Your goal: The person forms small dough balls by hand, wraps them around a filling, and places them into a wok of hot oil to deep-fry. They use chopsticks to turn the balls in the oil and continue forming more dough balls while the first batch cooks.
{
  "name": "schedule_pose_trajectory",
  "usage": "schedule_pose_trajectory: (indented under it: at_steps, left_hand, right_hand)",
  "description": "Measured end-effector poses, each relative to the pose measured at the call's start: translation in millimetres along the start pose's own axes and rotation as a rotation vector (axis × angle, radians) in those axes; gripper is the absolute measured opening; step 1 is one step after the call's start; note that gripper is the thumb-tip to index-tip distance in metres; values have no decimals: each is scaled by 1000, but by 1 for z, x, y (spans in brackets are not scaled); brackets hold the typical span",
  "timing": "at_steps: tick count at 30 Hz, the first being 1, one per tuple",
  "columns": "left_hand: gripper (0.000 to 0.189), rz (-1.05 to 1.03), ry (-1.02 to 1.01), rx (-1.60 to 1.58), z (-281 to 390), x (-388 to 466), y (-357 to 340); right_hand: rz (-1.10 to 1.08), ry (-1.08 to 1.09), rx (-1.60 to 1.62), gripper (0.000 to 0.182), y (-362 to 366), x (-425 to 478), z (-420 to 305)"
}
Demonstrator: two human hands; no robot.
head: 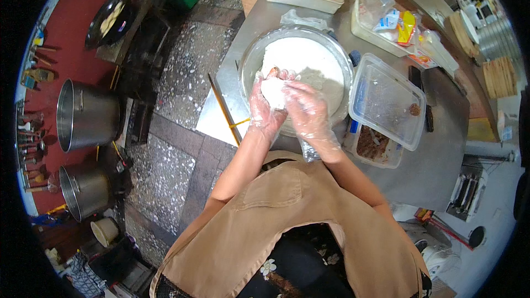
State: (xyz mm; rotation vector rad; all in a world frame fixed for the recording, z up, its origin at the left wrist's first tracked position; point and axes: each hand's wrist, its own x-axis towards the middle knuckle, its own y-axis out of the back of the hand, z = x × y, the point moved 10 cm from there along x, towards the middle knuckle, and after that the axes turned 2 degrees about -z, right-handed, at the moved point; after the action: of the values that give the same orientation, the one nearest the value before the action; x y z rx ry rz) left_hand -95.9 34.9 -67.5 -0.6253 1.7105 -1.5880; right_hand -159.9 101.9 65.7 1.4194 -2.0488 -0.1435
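My left hand (265, 103), in a clear plastic glove dusted white, cups a white lump, apparently dough (274, 92), over the near left part of a large metal bowl (349, 91). White flour-like powder (304, 51) fills much of that bowl. My right hand (307, 105), gloved the same way, rests its fingers against the lump's right side. To the right of the bowl, a clear plastic container (393, 161) holds a brown crumbly filling (370, 142). Its clear lid (389, 99) lies tilted partly over it, with a small brown ball (414, 109) on top.
Left of the bowl a thin wooden stick (223, 107) crosses the metal table's edge. White trays (306, 2) (381, 43) with packets stand beyond. A knife (430, 118) lies at right. Across the floor are a wok (105, 20) and steel pots (89, 116).
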Motion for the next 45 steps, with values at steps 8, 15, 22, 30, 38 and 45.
schedule_pose_trajectory:
  at_steps: [8,15,22,30,38,45]
  left_hand:
    - [46,-405,-686,2124,-61,-35,-124]
    - [43,-896,-642,2137,-107,-75,-154]
    - [45,-1056,-758,2116,-109,-75,-187]
    - [55,-1114,-893,2206,-112,-75,-193]
    - [61,-1137,-767,2314,-128,-70,-171]
    - [86,-627,-470,1458,-108,-44,-138]
  right_hand:
    - [306,-857,1254,52,-16,-47,78]
    - [215,-636,1528,47,32,-40,56]
    - [16,-464,2143,55,7,-52,24]
    - [-59,-385,2319,56,27,-50,-6]
    - [300,-721,1769,52,47,-54,56]
    - [400,-527,1716,56,100,-33,64]
